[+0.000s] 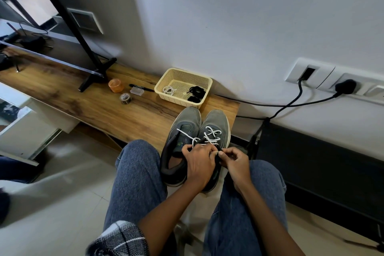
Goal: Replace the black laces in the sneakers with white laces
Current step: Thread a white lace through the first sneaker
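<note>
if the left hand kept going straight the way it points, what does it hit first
Probably the white lace crossings on the right grey sneaker; beyond that, the cream plastic basket. The left hand points up-frame; depth is unclear.

Two grey mesh sneakers with off-white soles (199,129) stand side by side; the left one has a black padded collar and a small green mark on its tongue. A white cord lace (211,136) crosses the right sneaker. Farther off, a pale yellow perforated plastic basket (164,83) holds a coil of white lace (169,90) on its left and bundled black laces (196,92) on its right. The brown wood-grain shelf top (87,97) shows dark streaks. On it to the left stand a translucent orange plastic jar (116,85) and a small roll, perhaps patterned tape (125,98), in grey and brown. The person's trousers are blue denim (135,172); the near sleeve is a black-and-white check (120,239).
</note>
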A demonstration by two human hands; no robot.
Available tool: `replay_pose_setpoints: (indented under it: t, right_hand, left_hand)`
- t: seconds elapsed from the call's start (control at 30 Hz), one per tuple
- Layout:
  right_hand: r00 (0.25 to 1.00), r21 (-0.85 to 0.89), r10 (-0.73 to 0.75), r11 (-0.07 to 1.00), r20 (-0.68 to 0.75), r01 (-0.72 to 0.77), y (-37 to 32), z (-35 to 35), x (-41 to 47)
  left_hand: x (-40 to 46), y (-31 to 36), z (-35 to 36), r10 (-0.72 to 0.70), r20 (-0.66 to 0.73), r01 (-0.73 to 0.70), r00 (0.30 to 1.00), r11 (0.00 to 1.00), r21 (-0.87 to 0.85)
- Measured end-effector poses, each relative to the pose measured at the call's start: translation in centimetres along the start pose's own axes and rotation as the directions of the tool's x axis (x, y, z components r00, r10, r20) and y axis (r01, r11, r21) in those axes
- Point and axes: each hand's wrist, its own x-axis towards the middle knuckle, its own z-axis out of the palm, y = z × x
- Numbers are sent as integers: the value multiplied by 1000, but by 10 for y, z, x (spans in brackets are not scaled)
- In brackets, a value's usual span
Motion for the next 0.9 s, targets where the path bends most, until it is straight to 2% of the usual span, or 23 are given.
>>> replay_pose_setpoints:
  t: [0.23,0.43,0.67,0.9]
  right_hand:
    - [989,-138,-143,981,-38,136,1,-3,-9]
    - [979,-191,-204,962,-18,197,1,-2,-12]
    - [934,-384,-357,860,17,336,-1,3,-16]
    - [920,-455,-388,811,53,368,3,4,-13]
  left_hand:
    - [-1,-5,-5,71,64,-78,995,991,111]
    - [2,-8,-6,28,50,-30,998,999,41]
    - [7,-11,-6,97,118,-113,988,984,136]
    - [6,-15,-2,78,101,-90,992,989,119]
